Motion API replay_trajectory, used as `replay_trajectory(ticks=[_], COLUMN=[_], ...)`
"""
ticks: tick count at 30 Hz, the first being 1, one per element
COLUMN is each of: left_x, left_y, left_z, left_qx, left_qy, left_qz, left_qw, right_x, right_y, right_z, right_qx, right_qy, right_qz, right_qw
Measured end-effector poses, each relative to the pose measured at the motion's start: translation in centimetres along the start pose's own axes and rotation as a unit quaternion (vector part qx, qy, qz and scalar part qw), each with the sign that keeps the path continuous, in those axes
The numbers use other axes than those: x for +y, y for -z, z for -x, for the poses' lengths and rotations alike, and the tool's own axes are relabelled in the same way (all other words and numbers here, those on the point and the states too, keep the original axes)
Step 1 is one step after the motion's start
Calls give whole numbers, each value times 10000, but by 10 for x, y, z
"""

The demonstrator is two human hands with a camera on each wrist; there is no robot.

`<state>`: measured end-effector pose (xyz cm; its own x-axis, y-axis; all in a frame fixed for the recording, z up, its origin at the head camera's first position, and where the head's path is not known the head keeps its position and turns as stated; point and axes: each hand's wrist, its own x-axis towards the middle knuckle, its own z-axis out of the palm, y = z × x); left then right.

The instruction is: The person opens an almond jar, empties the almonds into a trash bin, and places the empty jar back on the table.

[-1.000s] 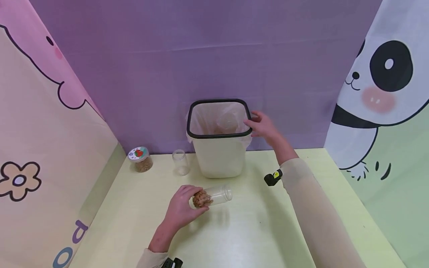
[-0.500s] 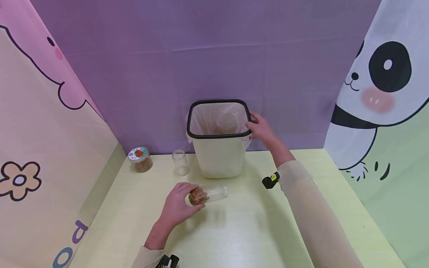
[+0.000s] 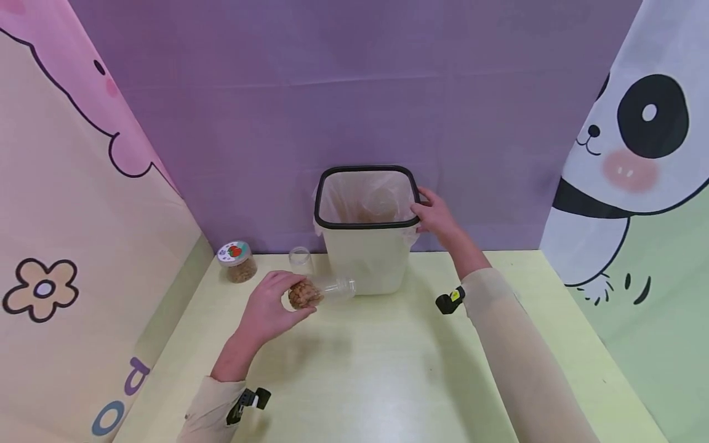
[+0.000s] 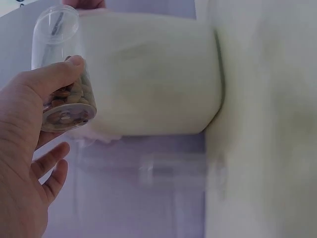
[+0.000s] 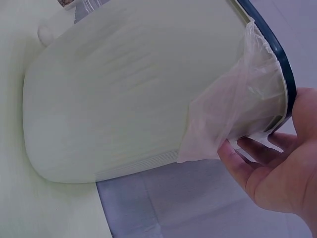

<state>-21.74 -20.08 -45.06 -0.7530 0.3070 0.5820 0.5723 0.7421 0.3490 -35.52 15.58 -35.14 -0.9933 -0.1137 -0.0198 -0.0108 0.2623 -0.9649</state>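
Observation:
My left hand (image 3: pixel 269 309) pinches a clear jar (image 3: pixel 338 288) between thumb and fingers near its base. The jar lies tilted on its side above the table, mouth toward the right, with brown nut-like pieces (image 3: pixel 305 295) gathered at the base end. In the left wrist view, the same jar (image 4: pixel 57 42) shows its bottom, and the lower fingers stay off it. My right hand (image 3: pixel 436 216) grips the right side of a white trash can (image 3: pixel 365 261), thumb over the black rim (image 3: pixel 368 226). In the right wrist view, fingers (image 5: pixel 235 163) touch the overhanging plastic liner (image 5: pixel 213 119).
A lidded jar (image 3: pixel 238 263) of brown bits stands at the back left. A clear, uncapped jar (image 3: pixel 301 260) stands between it and the trash can, partly behind my left hand's jar. A purple backdrop (image 3: pixel 249 123) rises behind the pale table (image 3: pixel 388 357).
My left hand has moved up and left with the jar, toward the standing clear jar. My right hand has closed onto the trash can's rim. The view has shifted slightly.

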Motion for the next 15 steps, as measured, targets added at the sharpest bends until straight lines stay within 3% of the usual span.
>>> replay_trajectory(ticks=[9, 15], left_x=[-18, -26], left_y=[49, 77], left_z=[-33, -59], left_qx=[333, 451], left_qy=[-455, -595], left_qz=[-353, -596], left_qw=[9978, 9954], right_x=[1, 1], right_y=[0, -1], right_z=[0, 2], right_qx=[38, 117], right_qy=[-46, -80], right_qz=[-130, -310], right_qw=[9999, 9994])
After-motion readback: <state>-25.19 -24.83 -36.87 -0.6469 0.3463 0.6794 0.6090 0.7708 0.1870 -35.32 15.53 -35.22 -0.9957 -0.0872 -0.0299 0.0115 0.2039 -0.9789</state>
